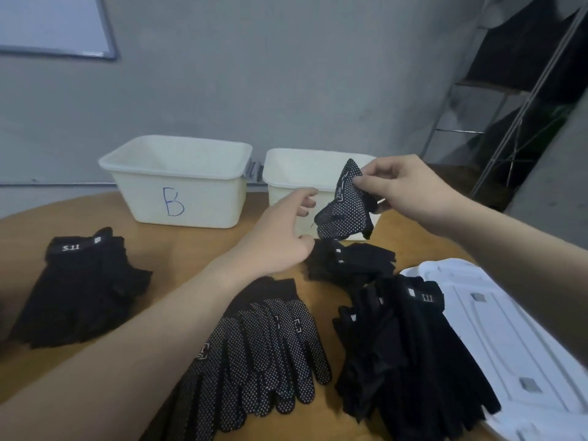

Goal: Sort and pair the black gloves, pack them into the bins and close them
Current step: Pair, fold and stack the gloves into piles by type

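Brown wooden desk (178,259) against a grey wall (286,74); metal rack (496,122) at right, whiteboard (51,23) upper left. Two white open bins at the far edge: left bin (178,183) marked "B" in blue, right bin (296,173) with no marking visible. White lids (496,329) stacked at the right edge, count unclear. Four glove piles: pile (82,291) at left labelled "5.11"; dotted pile (254,354) at the near edge; pile (410,348) beside the lids, also "5.11"; small pile (350,265) before the right bin. Right hand (410,192) pinches one dotted glove (345,205) in its fingers, raised before the right bin. Left hand (280,237) fingers loosely curled, holding nothing, just beside that glove.
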The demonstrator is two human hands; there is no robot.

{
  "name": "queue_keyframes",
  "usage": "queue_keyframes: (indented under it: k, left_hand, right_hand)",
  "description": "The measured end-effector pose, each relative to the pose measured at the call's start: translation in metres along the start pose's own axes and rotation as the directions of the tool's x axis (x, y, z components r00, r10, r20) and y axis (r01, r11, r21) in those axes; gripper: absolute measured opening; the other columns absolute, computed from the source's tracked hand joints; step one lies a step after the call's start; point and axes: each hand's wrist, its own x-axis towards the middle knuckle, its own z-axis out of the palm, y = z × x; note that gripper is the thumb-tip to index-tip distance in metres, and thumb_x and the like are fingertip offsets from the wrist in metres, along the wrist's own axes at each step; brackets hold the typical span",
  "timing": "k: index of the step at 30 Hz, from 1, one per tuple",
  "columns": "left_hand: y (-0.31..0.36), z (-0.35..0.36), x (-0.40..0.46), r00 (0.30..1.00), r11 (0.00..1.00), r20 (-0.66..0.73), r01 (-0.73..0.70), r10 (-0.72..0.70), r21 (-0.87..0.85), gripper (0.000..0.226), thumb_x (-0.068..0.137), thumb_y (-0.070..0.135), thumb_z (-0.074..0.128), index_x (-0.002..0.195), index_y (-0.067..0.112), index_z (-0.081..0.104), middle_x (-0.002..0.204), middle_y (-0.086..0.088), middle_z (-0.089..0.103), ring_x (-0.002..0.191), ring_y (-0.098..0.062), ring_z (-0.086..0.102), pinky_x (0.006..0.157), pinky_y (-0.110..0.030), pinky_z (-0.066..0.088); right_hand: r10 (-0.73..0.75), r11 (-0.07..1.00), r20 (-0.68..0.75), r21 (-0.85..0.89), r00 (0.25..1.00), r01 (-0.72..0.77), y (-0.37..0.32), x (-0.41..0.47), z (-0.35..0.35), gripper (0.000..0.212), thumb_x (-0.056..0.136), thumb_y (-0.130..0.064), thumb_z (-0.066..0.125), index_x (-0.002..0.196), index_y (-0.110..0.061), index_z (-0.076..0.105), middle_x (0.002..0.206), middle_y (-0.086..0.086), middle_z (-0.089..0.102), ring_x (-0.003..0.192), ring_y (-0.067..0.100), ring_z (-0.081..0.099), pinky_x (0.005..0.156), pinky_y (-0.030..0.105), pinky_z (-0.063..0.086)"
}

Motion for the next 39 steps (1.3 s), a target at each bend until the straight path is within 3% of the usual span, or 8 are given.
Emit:
queue_keyframes:
  k: [7, 14, 20, 24, 29, 33, 37, 39]
  left_hand:
    - [0.047, -0.065, -0.074, 0.935, 0.941, -0.175, -0.272, 0.308, 0.202, 0.093, 0.075, 0.051, 0.082, 0.154, 0.04, 0.035, 0.152, 0.013, 0.037, 0.141, -0.006, 0.039, 0.12, -0.035, 0.035]
    - [0.05, -0.115, -0.155, 0.872, 0.822, -0.219, -0.291, 0.439, 0.489, 0.027, 0.088, 0.019, 0.081, 0.115, 0.013, 0.077, 0.115, -0.004, 0.068, 0.107, -0.028, 0.063, 0.092, -0.048, 0.052]
    - [0.053, -0.146, -0.215, 0.942, 0.987, -0.32, -0.059, 0.105, 0.151, 0.019, 0.097, 0.026, 0.07, 0.082, 0.016, 0.069, 0.077, 0.018, 0.065, 0.073, 0.0, 0.056, 0.07, -0.021, 0.044]
    - [0.065, -0.159, -0.237, 0.933, 0.97, -0.306, 0.131, -0.191, -0.204, 0.049, 0.102, 0.035, 0.064, 0.083, -0.01, 0.058, 0.07, -0.018, 0.054, 0.066, -0.017, 0.047, 0.066, -0.035, 0.035]
    - [0.074, -0.169, -0.257, 0.936, 0.912, -0.164, 0.245, -0.311, -0.33, 0.051, 0.103, 0.04, 0.062, 0.103, -0.01, 0.067, 0.1, -0.032, 0.071, 0.083, -0.04, 0.071, 0.078, -0.044, 0.053]
    - [0.083, -0.178, -0.271, 0.946, 0.907, -0.045, 0.294, -0.321, -0.302, 0.031, 0.107, 0.029, 0.056, 0.091, 0.019, 0.081, 0.09, -0.001, 0.08, 0.078, -0.012, 0.074, 0.068, -0.023, 0.056]
    - [0.084, -0.178, -0.276, 0.924, 0.891, -0.093, 0.325, -0.37, -0.316, 0.022, 0.103, 0.016, 0.059, 0.094, 0.01, 0.077, 0.09, -0.012, 0.078, 0.084, -0.031, 0.075, 0.09, -0.049, 0.06]
    - [0.086, -0.175, -0.275, 0.888, 0.876, -0.207, 0.32, -0.41, -0.36, 0.015, 0.101, 0.014, 0.061, 0.105, 0.013, 0.075, 0.101, -0.009, 0.078, 0.098, -0.032, 0.073, 0.096, -0.042, 0.059]
  right_hand:
    - [0.138, 0.958, 0.046, 0.247, 0.989, -0.145, -0.07, -0.036, 0.045, 0.015, 0.098, -0.017, 0.068, 0.085, -0.009, 0.067, 0.091, 0.01, 0.066, 0.07, 0.021, 0.064, 0.056, 0.026, 0.057]
    - [0.203, 0.901, 0.185, 0.348, 0.961, -0.258, -0.112, -0.089, 0.111, 0.012, 0.097, -0.014, 0.069, 0.088, -0.008, 0.067, 0.067, 0.002, 0.069, 0.051, 0.014, 0.063, 0.052, 0.023, 0.056]
    - [0.084, 0.901, 0.261, 0.392, 0.962, -0.185, -0.132, -0.136, 0.148, 0.025, 0.099, -0.038, 0.066, 0.103, -0.013, 0.065, 0.099, 0.011, 0.07, 0.084, 0.02, 0.068, 0.072, 0.035, 0.061]
    - [-0.148, 0.951, 0.415, 0.309, 0.898, 0.013, -0.141, -0.172, 0.155, 0.045, 0.09, -0.058, 0.067, 0.12, -0.025, 0.07, 0.119, -0.004, 0.075, 0.114, 0.011, 0.068, 0.098, 0.031, 0.054]
    - [-0.175, 0.943, 0.322, 0.326, 0.93, 0.065, -0.149, -0.19, 0.154, 0.02, 0.102, -0.02, 0.064, 0.115, -0.009, 0.073, 0.107, 0.004, 0.079, 0.099, 0.021, 0.075, 0.088, 0.035, 0.06]
    - [-0.129, 0.943, 0.303, 0.332, 0.944, 0.022, -0.158, -0.193, 0.144, 0.021, 0.105, -0.015, 0.058, 0.116, -0.003, 0.072, 0.11, 0.014, 0.077, 0.103, 0.034, 0.074, 0.095, 0.052, 0.057]
    - [-0.104, 0.941, 0.264, 0.339, 0.959, 0.009, -0.166, -0.194, 0.137, 0.016, 0.104, -0.014, 0.06, 0.102, -0.007, 0.073, 0.102, 0.015, 0.079, 0.083, 0.024, 0.074, 0.074, 0.038, 0.06]
    - [-0.091, 0.947, 0.237, 0.32, 0.967, 0.01, -0.168, -0.192, 0.136, 0.017, 0.103, -0.015, 0.061, 0.101, -0.004, 0.073, 0.1, 0.018, 0.078, 0.078, 0.022, 0.073, 0.071, 0.036, 0.058]
